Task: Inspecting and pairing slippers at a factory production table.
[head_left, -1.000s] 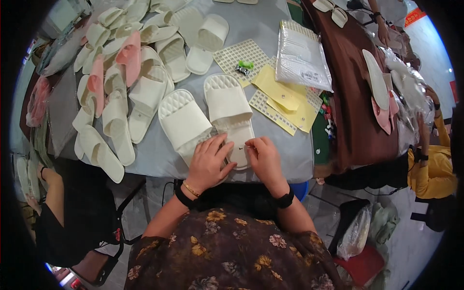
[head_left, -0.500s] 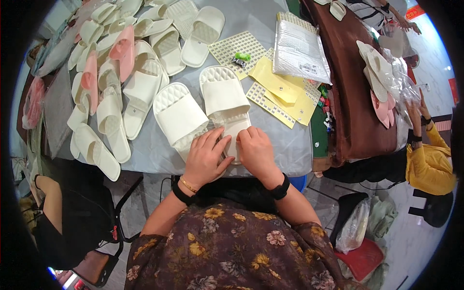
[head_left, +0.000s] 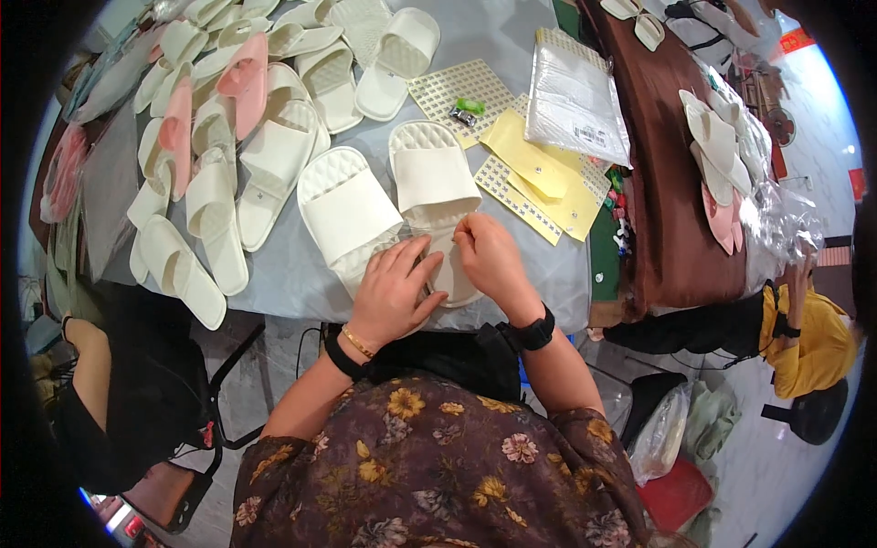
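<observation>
Two white quilted slippers lie side by side before me, toes pointing away. My left hand (head_left: 393,290) is over the heel end of the left slipper (head_left: 349,210), its fingers spread and reaching to the inner edge of the right slipper (head_left: 435,178). Thumb and fingers of that hand stand apart. Above the right slipper's footbed, just behind its strap, my right hand (head_left: 496,263) has its thumb and index finger pinched together. Whatever sits in the pinch, if anything, is too small to make out. My left hand and fingers partly hide both heels.
More white slippers (head_left: 216,205) and a few pink ones (head_left: 245,87) crowd the table's left. Yellow sticker sheets (head_left: 528,160), a small green item (head_left: 470,105) and a silver bubble mailer (head_left: 577,105) lie at the far right. A person in yellow (head_left: 804,342) handles clear plastic there.
My right hand has moved slightly up and right, still pinched, closer to the strap. My left hand stays nearly in place. The person in yellow has shifted their arms.
</observation>
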### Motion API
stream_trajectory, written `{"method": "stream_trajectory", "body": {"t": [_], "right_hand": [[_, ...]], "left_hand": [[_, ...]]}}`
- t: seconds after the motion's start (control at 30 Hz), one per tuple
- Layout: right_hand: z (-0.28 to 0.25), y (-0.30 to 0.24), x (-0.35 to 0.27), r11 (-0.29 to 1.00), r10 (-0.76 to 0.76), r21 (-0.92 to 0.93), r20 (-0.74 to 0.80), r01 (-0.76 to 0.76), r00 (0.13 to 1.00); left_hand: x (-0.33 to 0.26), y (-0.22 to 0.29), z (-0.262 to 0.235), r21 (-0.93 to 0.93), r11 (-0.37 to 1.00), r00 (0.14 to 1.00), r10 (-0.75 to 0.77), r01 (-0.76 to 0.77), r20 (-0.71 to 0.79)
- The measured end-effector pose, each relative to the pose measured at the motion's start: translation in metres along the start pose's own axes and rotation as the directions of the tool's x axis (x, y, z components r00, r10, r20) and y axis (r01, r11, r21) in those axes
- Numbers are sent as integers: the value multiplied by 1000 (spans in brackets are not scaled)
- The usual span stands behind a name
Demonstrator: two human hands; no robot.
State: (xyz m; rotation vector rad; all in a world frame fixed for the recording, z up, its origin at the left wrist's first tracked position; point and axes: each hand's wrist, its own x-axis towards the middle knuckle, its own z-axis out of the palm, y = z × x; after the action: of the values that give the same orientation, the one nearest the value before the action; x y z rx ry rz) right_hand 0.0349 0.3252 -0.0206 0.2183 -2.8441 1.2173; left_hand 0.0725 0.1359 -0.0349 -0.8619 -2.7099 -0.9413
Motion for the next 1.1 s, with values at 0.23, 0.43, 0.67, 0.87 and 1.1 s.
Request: {"method": "stream_trajectory", "body": {"t": [0.23,0.43,0.67,0.87,1.1], "right_hand": [[15,3,3,978,-56,-205,-43,46,997],[16,4,2,971,-74,-234,-103,48,992],[14,-3,-1,983,-4,-185,-111,-17,994],[10,7,0,983,76,-146,-201,-107,977],[13,12,1,978,148,-120,-171,-170,974]], "left_hand": [[-1,0,1,3,1000,1000,-7,7,6],[-1,-2,2,2,1000,1000,-10,10,1],[-4,-1,1,24,1000,1000,-19,19,23],[-3,2,1,32,999,1000,-13,12,19],[1,2,-2,18,1000,1000,2,-2,2]]}}
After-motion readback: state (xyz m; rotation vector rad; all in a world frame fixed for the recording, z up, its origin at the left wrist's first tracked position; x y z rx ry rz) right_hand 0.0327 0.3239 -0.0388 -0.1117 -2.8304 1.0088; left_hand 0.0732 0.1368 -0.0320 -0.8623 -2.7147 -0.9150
